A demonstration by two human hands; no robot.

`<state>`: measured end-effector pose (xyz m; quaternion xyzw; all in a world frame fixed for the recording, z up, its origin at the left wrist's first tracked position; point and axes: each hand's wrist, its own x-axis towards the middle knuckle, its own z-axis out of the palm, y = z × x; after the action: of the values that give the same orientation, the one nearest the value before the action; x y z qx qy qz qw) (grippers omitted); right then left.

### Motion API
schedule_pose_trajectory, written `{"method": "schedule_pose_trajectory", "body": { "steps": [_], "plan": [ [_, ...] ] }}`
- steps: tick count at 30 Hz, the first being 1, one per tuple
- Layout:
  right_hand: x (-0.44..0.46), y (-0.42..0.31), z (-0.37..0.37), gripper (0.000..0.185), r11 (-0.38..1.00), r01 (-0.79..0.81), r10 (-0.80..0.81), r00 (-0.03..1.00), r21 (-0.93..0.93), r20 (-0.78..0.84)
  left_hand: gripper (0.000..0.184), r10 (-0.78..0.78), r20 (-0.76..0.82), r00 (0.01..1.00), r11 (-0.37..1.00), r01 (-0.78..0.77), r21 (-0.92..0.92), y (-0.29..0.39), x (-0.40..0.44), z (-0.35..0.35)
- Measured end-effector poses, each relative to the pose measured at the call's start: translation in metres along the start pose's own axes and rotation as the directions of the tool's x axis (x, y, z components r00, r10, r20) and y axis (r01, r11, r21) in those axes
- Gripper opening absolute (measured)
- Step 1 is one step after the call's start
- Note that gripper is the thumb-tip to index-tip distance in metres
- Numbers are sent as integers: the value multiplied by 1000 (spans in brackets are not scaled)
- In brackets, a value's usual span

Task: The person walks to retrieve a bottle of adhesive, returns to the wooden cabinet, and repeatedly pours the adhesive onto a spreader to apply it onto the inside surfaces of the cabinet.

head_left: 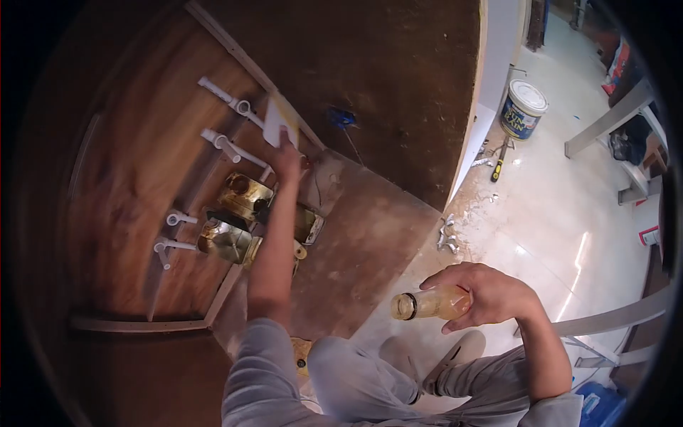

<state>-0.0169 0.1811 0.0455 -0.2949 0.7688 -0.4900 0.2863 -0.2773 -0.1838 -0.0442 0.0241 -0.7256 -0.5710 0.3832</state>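
Note:
My left hand (286, 158) reaches into a brown wooden cabinet (341, 242) and is closed on a flat white piece (279, 127), close to the dark upright panel. On the right, my right hand (487, 292) grips an open-necked bottle (430, 304) of yellowish liquid. The bottle lies nearly sideways in the view, its mouth toward the left. Below my left hand, partly behind my forearm, stand opened metal cans (226, 240) with yellowish stains.
White pipes (231, 147) stick out from the cabinet's back. A labelled paint bucket (525, 110) and a yellow-black tool (498, 167) stand or lie on the tiled floor, near scraps (448, 236). Metal legs (612, 117) rise at the right.

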Motion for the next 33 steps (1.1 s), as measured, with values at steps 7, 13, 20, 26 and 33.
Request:
{"method": "schedule_pose_trajectory", "body": {
  "steps": [7, 13, 20, 26, 33],
  "plan": [
    [-13, 3, -2, 65, 996, -82, 83, 996, -20, 21, 31, 0, -89, 996, 993, 10, 115, 33, 32, 63],
    [-13, 6, -4, 60, 1000, 2, -3, 1000, -24, -9, 28, -139, 209, 968, 982, 107, 156, 123, -141, 74],
    [-27, 16, -11, 62, 999, -44, 44, 998, 16, -36, 35, -251, 103, 962, 962, 237, 136, 21, -133, 1],
    [-31, 27, -13, 62, 997, -74, 75, 996, 33, -53, 40, -276, -185, 943, 937, 307, 167, -127, -11, 25],
    [-35, 35, -17, 61, 983, -180, 180, 983, 34, 24, 49, 74, -280, 957, 939, 28, 344, -193, 42, 66]
  ]
}}
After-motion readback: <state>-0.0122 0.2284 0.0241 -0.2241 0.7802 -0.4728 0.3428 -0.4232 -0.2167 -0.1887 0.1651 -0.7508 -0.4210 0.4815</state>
